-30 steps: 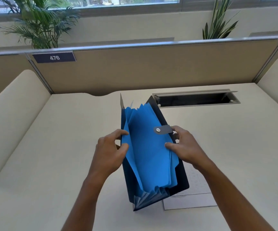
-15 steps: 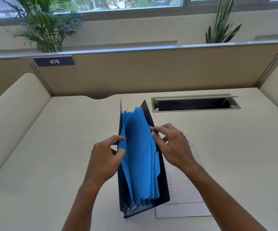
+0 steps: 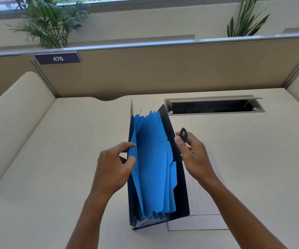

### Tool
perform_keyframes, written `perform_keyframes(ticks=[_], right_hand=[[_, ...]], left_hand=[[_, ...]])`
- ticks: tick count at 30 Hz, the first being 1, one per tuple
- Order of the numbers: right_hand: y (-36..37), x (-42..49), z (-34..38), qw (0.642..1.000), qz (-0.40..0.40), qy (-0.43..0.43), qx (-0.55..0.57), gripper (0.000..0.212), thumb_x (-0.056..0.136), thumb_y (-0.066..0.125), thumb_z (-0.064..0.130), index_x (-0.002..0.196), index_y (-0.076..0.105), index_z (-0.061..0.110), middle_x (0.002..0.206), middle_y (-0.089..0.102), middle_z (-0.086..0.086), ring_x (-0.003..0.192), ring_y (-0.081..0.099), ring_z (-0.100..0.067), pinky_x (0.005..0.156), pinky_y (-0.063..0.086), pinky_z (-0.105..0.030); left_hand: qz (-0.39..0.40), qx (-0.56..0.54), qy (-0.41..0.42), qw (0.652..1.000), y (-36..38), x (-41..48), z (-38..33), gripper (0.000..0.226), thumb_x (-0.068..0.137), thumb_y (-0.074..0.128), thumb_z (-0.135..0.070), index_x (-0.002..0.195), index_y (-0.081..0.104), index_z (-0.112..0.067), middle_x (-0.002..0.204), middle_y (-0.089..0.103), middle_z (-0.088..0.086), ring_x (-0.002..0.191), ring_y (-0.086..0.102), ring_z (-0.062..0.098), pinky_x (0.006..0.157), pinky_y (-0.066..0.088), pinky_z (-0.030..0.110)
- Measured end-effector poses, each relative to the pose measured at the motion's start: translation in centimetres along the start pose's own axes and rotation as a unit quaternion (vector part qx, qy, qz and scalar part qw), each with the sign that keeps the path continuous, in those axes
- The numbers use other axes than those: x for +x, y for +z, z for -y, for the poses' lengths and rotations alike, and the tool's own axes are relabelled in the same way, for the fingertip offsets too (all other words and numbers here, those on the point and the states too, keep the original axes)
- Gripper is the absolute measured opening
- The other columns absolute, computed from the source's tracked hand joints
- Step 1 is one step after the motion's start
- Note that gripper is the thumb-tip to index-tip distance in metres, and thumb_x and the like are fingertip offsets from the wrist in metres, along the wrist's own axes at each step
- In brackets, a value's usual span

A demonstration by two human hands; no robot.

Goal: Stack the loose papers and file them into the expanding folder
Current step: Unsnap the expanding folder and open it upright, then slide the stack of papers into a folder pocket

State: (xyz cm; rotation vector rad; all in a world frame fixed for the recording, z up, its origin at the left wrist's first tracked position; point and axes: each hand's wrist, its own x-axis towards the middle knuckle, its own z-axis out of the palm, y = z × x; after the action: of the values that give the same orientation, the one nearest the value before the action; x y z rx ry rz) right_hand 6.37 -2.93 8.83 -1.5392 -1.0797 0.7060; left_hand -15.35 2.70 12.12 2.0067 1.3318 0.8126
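A dark navy expanding folder (image 3: 181,194) with several blue dividers (image 3: 154,159) stands upright on the desk, its pockets fanned open toward me. My left hand (image 3: 114,168) pinches the folder's left wall and front blue divider. My right hand (image 3: 193,157) holds the folder's dark snap strap (image 3: 183,134), pulled off to the right of the folder. White printed papers (image 3: 204,209) lie flat on the desk behind and to the right of the folder, partly hidden by it and my right forearm.
The cream desk (image 3: 55,177) is bounded by tan partition panels (image 3: 163,72) at the back and padded side screens. An open cable slot (image 3: 213,106) is set into the desk behind the folder. Plants stand beyond the partition.
My right hand has pulled the snap strap off the folder's front and out to the right. The folder has turned more upright and its pockets have spread. My left hand keeps its hold.
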Motion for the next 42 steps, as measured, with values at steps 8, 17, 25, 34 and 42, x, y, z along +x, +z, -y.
perform_keyframes(ticks=[8, 17, 25, 34, 42], right_hand=[[-3.6, -0.3, -0.2, 0.987, 0.153, 0.037, -0.039, 0.068, 0.079, 0.07, 0.059, 0.139, 0.042, 0.044, 0.127, 0.052, 0.029, 0.107, 0.062, 0.006, 0.076, 0.053, -0.011], [-10.3, -2.7, -9.6, 0.872, -0.022, 0.332, -0.359, 0.049, 0.088, 0.068, 0.04, 0.117, 0.059, 0.001, 0.118, 0.065, -0.016, 0.103, 0.061, -0.031, 0.085, 0.049, -0.037], [-6.6, -3.3, -10.4, 0.824, -0.01, 0.31, -0.474, 0.07, 0.085, 0.069, 0.051, 0.128, 0.05, -0.001, 0.128, 0.053, -0.017, 0.12, 0.051, -0.031, 0.095, 0.046, -0.037], [-5.1, -2.6, -10.0, 0.793, 0.006, 0.352, -0.498, 0.071, 0.084, 0.073, 0.041, 0.134, 0.045, -0.002, 0.132, 0.049, -0.019, 0.122, 0.048, -0.033, 0.097, 0.044, -0.042], [-6.1, -1.6, -10.3, 0.811, -0.006, 0.423, -0.403, 0.076, 0.074, 0.082, 0.039, 0.13, 0.042, 0.005, 0.131, 0.057, -0.012, 0.126, 0.048, -0.033, 0.1, 0.038, -0.043]], left_hand=[[-0.004, 0.014, 0.014, 1.0, 0.5, 0.1, -0.2, 0.038, 0.077, 0.064, -0.005, 0.1, 0.071, -0.034, 0.074, 0.068, -0.017, 0.034, 0.051, 0.013, 0.041, 0.037, 0.009], [-0.03, 0.009, 0.002, 1.0, 1.1, -0.3, -0.5, 0.037, 0.08, 0.065, -0.001, 0.107, 0.072, -0.026, 0.087, 0.066, -0.023, 0.043, 0.063, 0.011, 0.043, 0.05, 0.02], [-0.038, 0.014, 0.003, 0.999, 2.4, -0.2, -1.3, 0.036, 0.079, 0.066, -0.002, 0.108, 0.073, -0.022, 0.085, 0.064, -0.026, 0.047, 0.064, 0.011, 0.045, 0.046, 0.01], [-0.05, 0.002, 0.002, 0.999, 2.7, 0.0, -1.0, 0.037, 0.079, 0.066, -0.001, 0.11, 0.072, -0.02, 0.083, 0.064, -0.024, 0.048, 0.064, 0.009, 0.043, 0.044, 0.008], [-0.045, -0.004, -0.001, 0.999, 3.0, -0.1, -1.1, 0.04, 0.078, 0.066, -0.001, 0.11, 0.072, -0.024, 0.08, 0.064, -0.028, 0.038, 0.058, 0.014, 0.043, 0.051, 0.026]])
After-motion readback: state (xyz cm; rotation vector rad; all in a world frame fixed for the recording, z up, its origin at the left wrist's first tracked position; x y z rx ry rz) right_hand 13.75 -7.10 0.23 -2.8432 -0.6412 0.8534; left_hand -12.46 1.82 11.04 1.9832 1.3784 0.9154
